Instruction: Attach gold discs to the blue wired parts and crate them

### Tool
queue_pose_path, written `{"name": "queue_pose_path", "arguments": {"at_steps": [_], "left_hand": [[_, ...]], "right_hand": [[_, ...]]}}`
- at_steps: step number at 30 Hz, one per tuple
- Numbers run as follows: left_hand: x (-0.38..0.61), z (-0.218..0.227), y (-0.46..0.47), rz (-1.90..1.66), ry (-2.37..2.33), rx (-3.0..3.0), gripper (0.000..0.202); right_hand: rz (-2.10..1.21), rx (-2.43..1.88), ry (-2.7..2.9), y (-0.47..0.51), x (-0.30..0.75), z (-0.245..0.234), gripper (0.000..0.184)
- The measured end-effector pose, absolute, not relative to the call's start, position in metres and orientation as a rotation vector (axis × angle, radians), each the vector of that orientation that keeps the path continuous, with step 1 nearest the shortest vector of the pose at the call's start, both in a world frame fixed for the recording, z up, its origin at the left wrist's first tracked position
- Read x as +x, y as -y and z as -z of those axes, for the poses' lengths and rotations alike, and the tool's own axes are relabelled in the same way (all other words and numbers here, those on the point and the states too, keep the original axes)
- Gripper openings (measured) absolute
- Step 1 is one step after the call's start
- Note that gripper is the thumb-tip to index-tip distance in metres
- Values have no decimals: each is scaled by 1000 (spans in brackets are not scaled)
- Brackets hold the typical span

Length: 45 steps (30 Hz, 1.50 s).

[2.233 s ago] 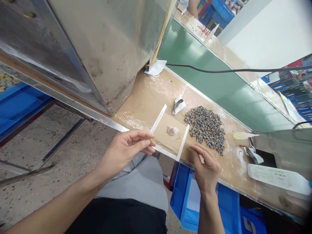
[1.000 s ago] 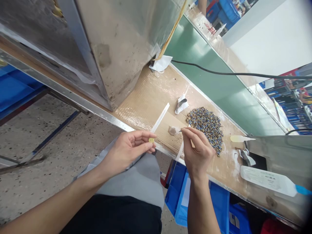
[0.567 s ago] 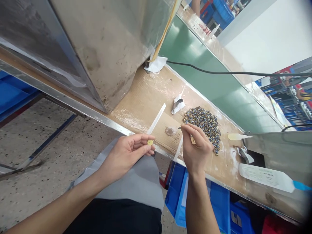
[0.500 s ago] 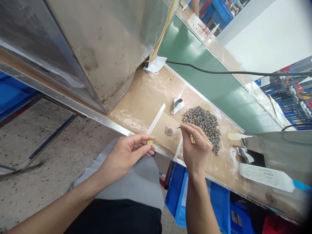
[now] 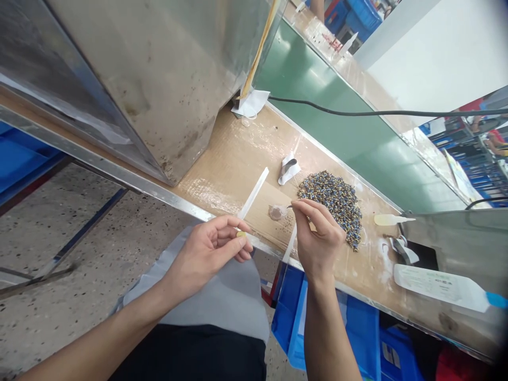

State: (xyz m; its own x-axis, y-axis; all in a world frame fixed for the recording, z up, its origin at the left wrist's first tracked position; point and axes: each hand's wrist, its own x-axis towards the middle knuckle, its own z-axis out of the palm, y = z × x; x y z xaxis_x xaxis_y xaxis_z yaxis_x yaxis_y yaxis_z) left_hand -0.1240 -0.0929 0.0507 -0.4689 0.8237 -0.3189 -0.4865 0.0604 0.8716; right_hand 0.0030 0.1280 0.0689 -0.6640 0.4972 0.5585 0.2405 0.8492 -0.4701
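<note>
Between the thumb and fingers of my left hand (image 5: 216, 244) is a small yellow disc (image 5: 241, 234), held over my lap by the bench edge. My right hand (image 5: 318, 233) pinches a thin dark tool whose tip (image 5: 289, 207) pokes out past the fingertips; most of it is hidden, so its kind is unclear. That tip is close to a small round clear dish (image 5: 277, 212) on the cardboard-covered bench (image 5: 222, 185). Tiny specks (image 5: 282, 225) lie just below the dish. Behind my right hand spreads a pile of small blue and gold metal pieces (image 5: 333, 203).
A metal box (image 5: 159, 79) stands at the left. White paper with a dark strip (image 5: 289, 168) lies behind the dish. To the right are a yellowish dropper bottle (image 5: 389, 219) and a large white bottle (image 5: 440, 288). A black cable (image 5: 337, 112) crosses the green divider (image 5: 317, 100). Blue bins (image 5: 357, 333) sit below.
The yellow disc has tilted in my left fingers, now showing less of its face. My right hand has barely shifted, with its tool tip still near the dish. The whole view has turned slightly.
</note>
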Motion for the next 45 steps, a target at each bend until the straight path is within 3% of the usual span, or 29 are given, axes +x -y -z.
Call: {"name": "queue_pose_path", "arguments": {"at_steps": [6,19,45], "left_hand": [[-119,-51,89,-1623,-1311,380,28],[-97,-61,78,-1642,-1266,411,34],[-93,-76,84,-1553,-1576,646,36]], "right_hand": [[-434,-563,2188,-120,10,-76,18],[-978,-467,2102,-52,32,-75,29],[-889,-398,2157,-48,34,-77,36]]}}
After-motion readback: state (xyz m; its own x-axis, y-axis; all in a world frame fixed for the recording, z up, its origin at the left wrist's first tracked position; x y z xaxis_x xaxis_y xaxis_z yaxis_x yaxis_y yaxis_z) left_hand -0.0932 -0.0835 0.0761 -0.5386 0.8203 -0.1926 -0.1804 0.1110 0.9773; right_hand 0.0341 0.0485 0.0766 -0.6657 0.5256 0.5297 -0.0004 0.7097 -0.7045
